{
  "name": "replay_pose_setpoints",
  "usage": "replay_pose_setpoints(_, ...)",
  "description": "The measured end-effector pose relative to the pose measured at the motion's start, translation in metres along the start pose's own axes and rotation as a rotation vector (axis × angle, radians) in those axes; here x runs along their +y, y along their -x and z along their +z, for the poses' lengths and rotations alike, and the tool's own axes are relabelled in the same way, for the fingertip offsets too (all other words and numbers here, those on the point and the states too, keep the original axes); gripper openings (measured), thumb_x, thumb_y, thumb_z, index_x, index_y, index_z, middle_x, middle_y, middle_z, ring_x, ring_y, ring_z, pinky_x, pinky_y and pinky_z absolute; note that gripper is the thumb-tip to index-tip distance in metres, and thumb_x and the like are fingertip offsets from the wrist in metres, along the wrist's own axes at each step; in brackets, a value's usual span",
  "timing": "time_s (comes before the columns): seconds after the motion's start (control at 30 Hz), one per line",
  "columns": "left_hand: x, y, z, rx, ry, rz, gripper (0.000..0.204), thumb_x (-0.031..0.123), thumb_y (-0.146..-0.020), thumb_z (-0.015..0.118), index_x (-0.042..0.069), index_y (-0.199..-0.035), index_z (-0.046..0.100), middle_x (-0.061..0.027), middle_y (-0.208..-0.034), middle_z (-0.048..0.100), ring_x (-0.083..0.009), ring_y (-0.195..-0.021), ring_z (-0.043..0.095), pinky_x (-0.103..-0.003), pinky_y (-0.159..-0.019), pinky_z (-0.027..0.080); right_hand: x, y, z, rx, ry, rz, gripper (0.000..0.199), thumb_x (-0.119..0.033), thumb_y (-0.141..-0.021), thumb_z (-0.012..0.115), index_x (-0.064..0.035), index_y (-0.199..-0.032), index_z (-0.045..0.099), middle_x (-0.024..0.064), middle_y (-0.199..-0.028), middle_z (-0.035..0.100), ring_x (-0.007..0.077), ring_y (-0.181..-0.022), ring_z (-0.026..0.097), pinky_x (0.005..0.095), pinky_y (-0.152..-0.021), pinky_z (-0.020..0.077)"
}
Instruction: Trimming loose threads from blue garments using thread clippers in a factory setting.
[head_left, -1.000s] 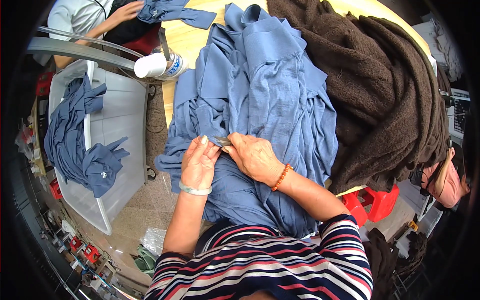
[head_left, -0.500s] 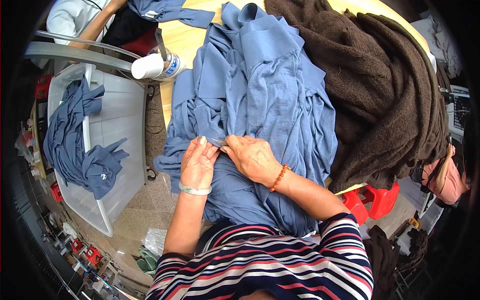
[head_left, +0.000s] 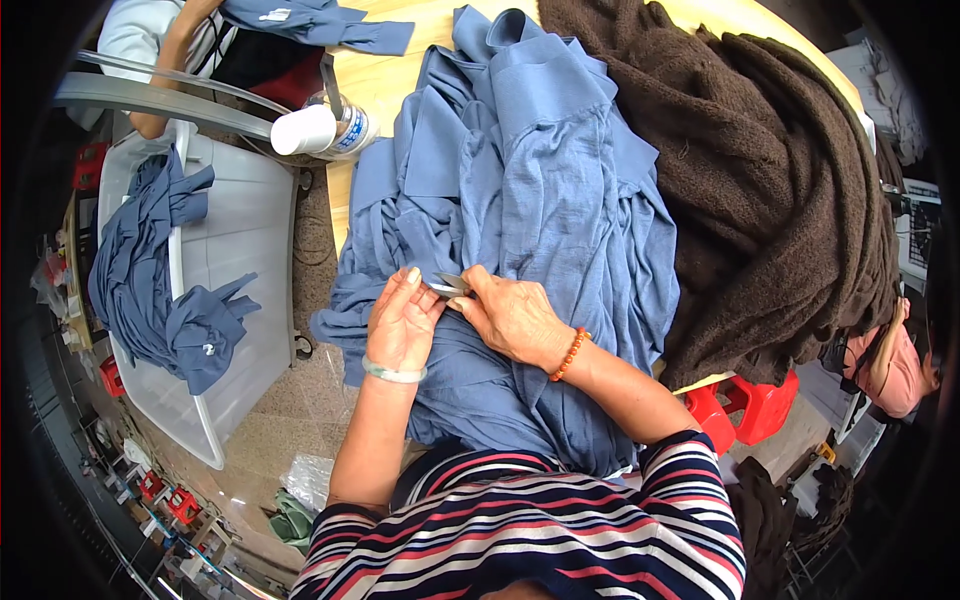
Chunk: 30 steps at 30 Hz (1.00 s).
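Observation:
Blue knit garments [head_left: 560, 200] lie in a rumpled heap on the table before me and over my lap. In my right hand [head_left: 515, 315] is a pair of small metal thread snips [head_left: 452, 283], blades pointing left toward my other hand. The snips' blades look parted. My left hand [head_left: 402, 322] is at the near left part of the heap, fingers curled and thumb raised close to the blade tips. What its fingers pinch, cloth or thread, is too small to make out.
A dark brown fleecy cloth [head_left: 760, 190] covers the table's right side. A white-capped bottle [head_left: 310, 131] stands at the left edge. Further left, a pale plastic bin [head_left: 240, 240] holds blue garments. Red stools [head_left: 760, 405] stand at right. Another person's arm [head_left: 175, 60] shows upper left.
The snips' blades appear wider apart now and have tilted upward in my right hand. Both hands sit slightly further right in the picture. At upper left, the other person's blue garment has shifted left.

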<state>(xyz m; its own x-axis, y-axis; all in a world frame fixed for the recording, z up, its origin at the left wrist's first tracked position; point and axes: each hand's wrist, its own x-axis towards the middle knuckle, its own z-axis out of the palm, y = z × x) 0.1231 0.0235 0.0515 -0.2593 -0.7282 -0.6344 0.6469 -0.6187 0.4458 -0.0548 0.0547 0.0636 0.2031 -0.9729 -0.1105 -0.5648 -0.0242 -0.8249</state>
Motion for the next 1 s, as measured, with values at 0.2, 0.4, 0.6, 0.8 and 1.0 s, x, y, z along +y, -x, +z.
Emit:
replay_pose_setpoints(0.2,0.005,-0.032,0.000,-0.023,0.056,-0.058,0.017,0.006,-0.093,0.055,0.005,-0.109,0.060,-0.0067,-0.107,0.064,-0.0207,-0.104,0.061,-0.040,-0.097,0.046,0.005,0.003,0.007,-0.023,0.054,-0.052,0.025,-0.022,-0.089,0.061,-0.0019,-0.092,0.045,0.0177,-0.075,0.061,0.0372,-0.067,0.061,0.0446,-0.057,0.0473)
replay_pose_setpoints(0.4,0.019,-0.039,0.006,0.000,0.074,-0.038,0.020,0.004,-0.091,0.057,0.003,-0.111,0.059,-0.0081,-0.112,0.062,-0.0209,-0.106,0.059,-0.040,-0.099,0.045,0.001,-0.001,-0.002,-0.012,0.011,-0.084,0.026,-0.023,-0.090,0.062,-0.0017,-0.094,0.047,0.0177,-0.073,0.061,0.0371,-0.066,0.062,0.0436,-0.056,0.0471)
replay_pose_setpoints(0.6,0.022,-0.029,0.010,-0.049,0.147,-0.184,0.020,0.004,-0.091,0.057,0.003,-0.110,0.059,-0.0090,-0.110,0.064,-0.0220,-0.107,0.059,-0.041,-0.099,0.044,-0.003,-0.013,-0.020,0.018,-0.035,0.001,0.028,-0.024,-0.091,0.062,-0.0022,-0.101,0.048,0.0146,-0.067,0.059,0.0338,-0.062,0.062,0.0414,-0.054,0.0467)
replay_pose_setpoints(0.8,0.024,-0.016,0.021,-0.085,-0.011,-0.031,0.019,0.005,-0.093,0.056,0.002,-0.112,0.058,-0.0102,-0.110,0.063,-0.0211,-0.106,0.060,-0.039,-0.096,0.046,-0.007,-0.025,-0.028,0.050,-0.007,-0.004,0.029,-0.026,-0.091,0.062,-0.0022,-0.102,0.048,0.0146,-0.066,0.060,0.0335,-0.061,0.062,0.0415,-0.054,0.0465)
replay_pose_setpoints(1.0,0.020,-0.012,0.015,-0.120,0.000,-0.020,0.020,0.006,-0.095,0.052,-0.001,-0.114,0.056,-0.0146,-0.114,0.060,-0.0254,-0.110,0.057,-0.042,-0.098,0.045,-0.008,-0.034,-0.019,0.025,-0.009,-0.044,0.027,-0.025,-0.091,0.060,-0.0025,-0.100,0.048,0.0152,-0.068,0.061,0.0340,-0.063,0.062,0.0420,-0.055,0.0465)
